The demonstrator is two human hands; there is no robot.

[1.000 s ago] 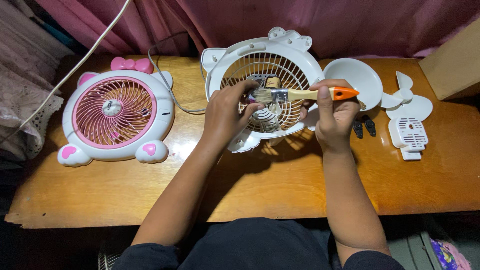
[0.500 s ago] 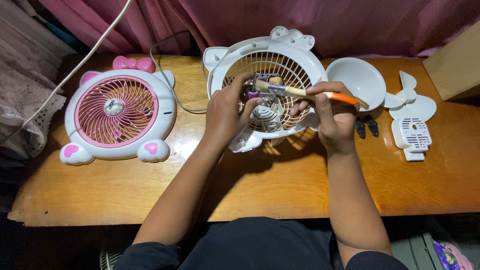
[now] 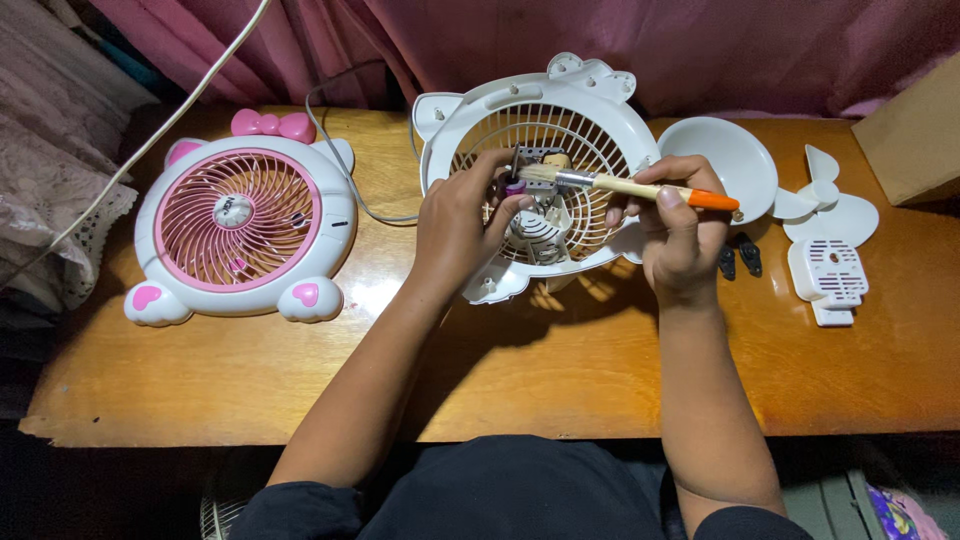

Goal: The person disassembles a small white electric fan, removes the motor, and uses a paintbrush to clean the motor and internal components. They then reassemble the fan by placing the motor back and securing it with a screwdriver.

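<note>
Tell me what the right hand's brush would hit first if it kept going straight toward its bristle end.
The right hand points the brush leftward; its bristles already sit at the fan motor, beside the left hand. Going on, it would likely meet those left fingertips, though depth is unclear.

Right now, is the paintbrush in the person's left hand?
No, the right hand grips the orange-tipped paintbrush, while the left hand rests on the opened white fan.

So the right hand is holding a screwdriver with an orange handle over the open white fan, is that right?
Not quite: the head view shows the right hand holding a brush with an orange-tipped handle, not a screwdriver, over the open white fan.
</note>
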